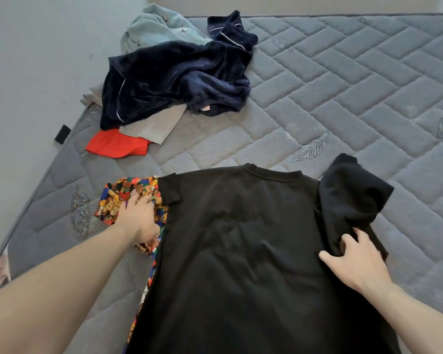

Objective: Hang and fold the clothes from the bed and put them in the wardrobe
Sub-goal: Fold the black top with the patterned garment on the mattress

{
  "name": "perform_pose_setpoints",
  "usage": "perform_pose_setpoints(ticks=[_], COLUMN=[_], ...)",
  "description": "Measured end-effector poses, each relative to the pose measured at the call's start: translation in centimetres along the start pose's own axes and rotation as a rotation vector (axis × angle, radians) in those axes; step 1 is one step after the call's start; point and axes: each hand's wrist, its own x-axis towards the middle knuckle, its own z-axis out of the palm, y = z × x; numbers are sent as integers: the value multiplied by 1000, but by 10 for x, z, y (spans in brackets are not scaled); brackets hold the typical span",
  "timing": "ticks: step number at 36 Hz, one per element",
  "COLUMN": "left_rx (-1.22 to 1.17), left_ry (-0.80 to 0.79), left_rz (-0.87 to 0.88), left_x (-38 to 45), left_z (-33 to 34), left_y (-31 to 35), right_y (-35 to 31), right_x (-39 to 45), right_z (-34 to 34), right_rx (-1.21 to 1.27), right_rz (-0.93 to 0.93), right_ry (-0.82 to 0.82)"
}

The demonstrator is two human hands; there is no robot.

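Note:
A black T-shirt (241, 238) lies flat on the grey quilted mattress (343, 98), collar away from me. Its right sleeve (351, 198) is lifted and bunched. My right hand (356, 261) grips the black cloth just below that sleeve, thumb spread on the shirt's body. A colourful bear-print garment (118, 198) lies under the shirt's left side. My left hand (138, 218) rests on that print beside the shirt's left sleeve, with its fingertips curled into the cloth.
A pile of clothes lies at the far left of the bed: a navy velvet garment (174, 80), a pale blue one (154, 26), a grey piece (151, 126) and a red piece (115, 144). The wall (36, 60) runs along the left.

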Motion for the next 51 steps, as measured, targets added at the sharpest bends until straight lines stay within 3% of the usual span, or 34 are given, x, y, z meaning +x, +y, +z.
perform_pose_setpoints(ticks=[3,7,10,15,18,26,28,30,32,35,39,44,48,51], left_rx=[-282,-711,-798,-713,-723,-1121,-1328,-1513,-1583,-1601,-1680,-1558,-1538,-1470], left_ry=[242,642,715,566,456,207,45,-232,-441,-510,-362,74,330,411], left_rz=[-79,-358,-551,-640,-575,-189,-158,-171,-155,-129,-142,16,96,130], left_x=[-2,-12,-24,-45,-52,-64,-68,-75,-84,-89,-84,-88,-89,-90], left_z=[-13,-43,-62,-57,-41,-28,-35,-44,-50,-40,-23,-36,-69,-93], left_y=[-11,-55,-95,-141,-138,-56,-32,-11,6,16,16,5,-15,-31], right_y=[-12,-20,-23,-36,-60,-160,-184,-205,-222,-235,-230,-204,-176,-162], right_x=[3,4,5,-9,-19,-59,-70,-81,-94,-114,-127,-126,-122,-125], right_z=[-12,-26,-31,-36,-38,-47,-44,-36,-28,-19,-12,-3,5,8], right_rx=[98,134,112,340,522,726,745,749,757,767,655,491,215,50], right_rz=[56,84,76,-69,-98,-466,-554,-605,-638,-665,-745,-723,-607,-445], right_ry=[-1,35,69,350,382,242,171,118,106,92,89,147,176,95])
